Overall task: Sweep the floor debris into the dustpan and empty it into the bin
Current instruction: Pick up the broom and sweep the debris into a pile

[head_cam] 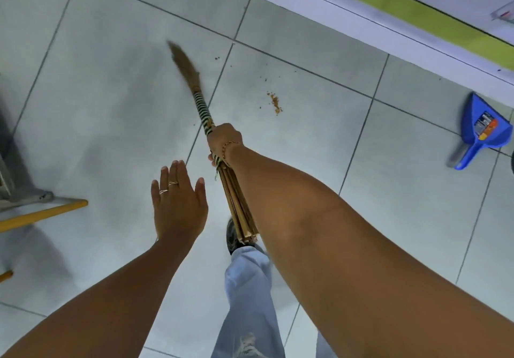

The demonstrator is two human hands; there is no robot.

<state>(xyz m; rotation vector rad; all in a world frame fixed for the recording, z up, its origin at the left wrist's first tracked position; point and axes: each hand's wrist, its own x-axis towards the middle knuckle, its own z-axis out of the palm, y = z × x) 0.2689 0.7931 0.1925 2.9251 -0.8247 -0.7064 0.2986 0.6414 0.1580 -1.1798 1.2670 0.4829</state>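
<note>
1. The person stands on a pale tiled floor (111, 107) and looks down at it.
2. The right hand (224, 142) has its fingers wrapped tight around the broom (204, 112), at the striped binding on the handle.
3. The brush end of the broom points away to the upper left, and it looks blurry, so I think it is swinging.
4. The left hand (178, 204) holds nothing. It is flat, palm down, with the fingers straight and a little spread, just beside the broom handle.
5. The debris (275, 103) is a small heap of brown crumbs on the tiles, to the right of the broom. A few more crumbs lie scattered farther up.
6. The blue dustpan (482, 130) lies on the floor well apart from the crumbs, far to the right, close to the wall edge.
7. I cannot see a bin here.
8. I think this is the sweeping step, and it is early. No crumbs are in the dustpan yet.
9. Next, the brush needs to come around behind the crumbs and push them right, toward the dustpan, or the free hand could bring the dustpan closer.
</note>
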